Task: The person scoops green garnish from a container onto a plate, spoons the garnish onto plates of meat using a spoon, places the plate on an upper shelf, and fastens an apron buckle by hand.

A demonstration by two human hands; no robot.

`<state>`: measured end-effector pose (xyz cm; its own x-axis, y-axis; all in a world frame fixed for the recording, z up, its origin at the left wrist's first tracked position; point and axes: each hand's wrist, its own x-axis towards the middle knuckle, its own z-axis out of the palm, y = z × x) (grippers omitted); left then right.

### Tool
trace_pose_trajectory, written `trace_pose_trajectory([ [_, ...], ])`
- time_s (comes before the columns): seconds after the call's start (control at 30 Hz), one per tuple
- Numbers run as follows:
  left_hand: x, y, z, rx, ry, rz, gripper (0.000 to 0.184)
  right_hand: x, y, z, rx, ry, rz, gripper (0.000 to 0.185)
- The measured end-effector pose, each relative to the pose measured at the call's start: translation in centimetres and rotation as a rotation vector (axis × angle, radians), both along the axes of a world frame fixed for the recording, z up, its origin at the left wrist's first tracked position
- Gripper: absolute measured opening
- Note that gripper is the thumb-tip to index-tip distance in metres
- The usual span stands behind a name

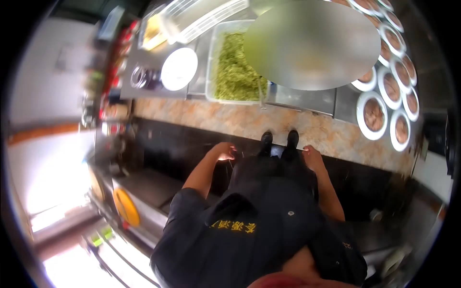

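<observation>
My left hand (224, 151) hangs beside my body, its fingers loosely bent and apart, holding nothing that I can see. On the other side my right hand (312, 157) also hangs down, empty, with loosely curled fingers. Both are apart from the steel counter (307, 100) in front of me. Nearest to them on the counter stands a clear plastic tub (210, 77) filled with chopped green food (235, 72). A thin handle-like piece (262, 96) sticks out over its front right corner.
Several white plates (372, 116) of brownish sliced food line the counter's right end. At left are a white plate (179, 68), a dark jar (146, 78) and clear plastic containers (206, 21). A blurred oval hides the counter's middle. Behind me is a yellow round item (126, 206).
</observation>
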<state>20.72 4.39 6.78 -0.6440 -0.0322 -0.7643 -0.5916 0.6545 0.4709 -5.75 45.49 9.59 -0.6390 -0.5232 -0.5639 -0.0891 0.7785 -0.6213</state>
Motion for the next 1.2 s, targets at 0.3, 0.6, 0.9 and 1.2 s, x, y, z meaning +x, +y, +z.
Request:
trace_pose_trajectory([
  [0.3, 9.8, 9.7, -1.3, 0.121, 0.022, 0.988, 0.04, -9.4, -19.7, 11.9, -0.644, 0.651, 0.34, 0.02],
  [0.6, -3.3, -1.7, -3.3, 0.63, 0.403, 1.665, 0.049, -10.4, -34.1, 6.3, -0.395, 0.958, 0.737, 0.003],
  [0.9, -12.8, -15.3, 5.5, 1.168, 0.424, 1.746, 0.065, -11.8, -41.1, 4.0, 0.162, 0.422, 0.887, 0.015],
  [1.2, -16.7, -20.8, 3.6, 1.299, 0.395, 1.577, 0.061, -14.7, -42.7, 11.5, -0.145, -0.375, -0.069, 0.029],
])
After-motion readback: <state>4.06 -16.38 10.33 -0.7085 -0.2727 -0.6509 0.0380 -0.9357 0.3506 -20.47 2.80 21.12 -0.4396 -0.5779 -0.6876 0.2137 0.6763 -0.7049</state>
